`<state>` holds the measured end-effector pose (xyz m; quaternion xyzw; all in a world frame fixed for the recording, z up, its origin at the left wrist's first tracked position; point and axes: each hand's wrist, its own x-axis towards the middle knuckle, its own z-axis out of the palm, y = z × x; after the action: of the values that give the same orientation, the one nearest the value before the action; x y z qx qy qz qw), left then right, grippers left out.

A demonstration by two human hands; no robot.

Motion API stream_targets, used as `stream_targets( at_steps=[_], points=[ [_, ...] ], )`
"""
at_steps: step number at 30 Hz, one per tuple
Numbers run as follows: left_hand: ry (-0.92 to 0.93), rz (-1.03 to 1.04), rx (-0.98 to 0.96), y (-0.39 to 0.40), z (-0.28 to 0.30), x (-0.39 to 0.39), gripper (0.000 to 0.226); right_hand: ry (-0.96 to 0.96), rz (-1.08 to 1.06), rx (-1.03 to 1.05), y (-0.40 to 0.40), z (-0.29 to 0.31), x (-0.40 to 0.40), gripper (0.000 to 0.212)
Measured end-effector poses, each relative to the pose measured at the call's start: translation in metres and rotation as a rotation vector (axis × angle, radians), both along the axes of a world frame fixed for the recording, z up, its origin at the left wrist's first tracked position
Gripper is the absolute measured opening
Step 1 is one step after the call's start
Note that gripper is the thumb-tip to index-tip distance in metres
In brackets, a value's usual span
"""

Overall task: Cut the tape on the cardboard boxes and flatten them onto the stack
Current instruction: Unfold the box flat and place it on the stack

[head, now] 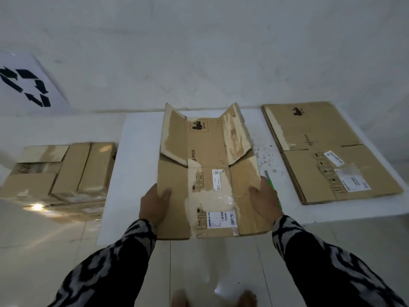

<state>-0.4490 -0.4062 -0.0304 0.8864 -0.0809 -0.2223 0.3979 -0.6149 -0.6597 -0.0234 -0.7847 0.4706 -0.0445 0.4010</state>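
A flattened brown cardboard box [208, 156] with torn tape strips and white labels is held over the white table [137, 151], its far flaps angled up. My left hand [155, 204] grips its near left edge, thumb on top. My right hand [265, 202] grips its near right edge, thumb on top. A green-handled cutter [271, 182] lies on the table just behind my right hand, partly hidden. The stack of flattened boxes [327, 151] lies on the table's right side.
Several taped, unflattened boxes [66, 171] sit on the floor to the left of the table. A white sheet with a recycling symbol [26, 85] leans on the wall at far left. My bare feet [212, 298] stand on the tiled floor below.
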Motion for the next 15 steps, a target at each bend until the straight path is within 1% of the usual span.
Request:
stream_targets(
  at_steps=[3, 7, 11, 15],
  points=[
    [-0.066, -0.022, -0.006, -0.029, 0.021, -0.013, 0.04, -0.049, -0.025, 0.01, -0.029, 0.016, -0.018, 0.039],
    [-0.131, -0.036, -0.023, -0.086, 0.043, -0.041, 0.038, -0.151, -0.044, 0.008, -0.083, 0.037, -0.051, 0.022],
    [-0.195, -0.025, -0.041, -0.156, 0.057, -0.081, 0.037, -0.218, -0.031, 0.018, -0.158, 0.053, -0.093, 0.018],
    [-0.175, -0.016, -0.068, -0.228, 0.066, -0.119, 0.039, -0.224, -0.037, 0.012, -0.234, 0.067, -0.137, 0.019]
  ],
)
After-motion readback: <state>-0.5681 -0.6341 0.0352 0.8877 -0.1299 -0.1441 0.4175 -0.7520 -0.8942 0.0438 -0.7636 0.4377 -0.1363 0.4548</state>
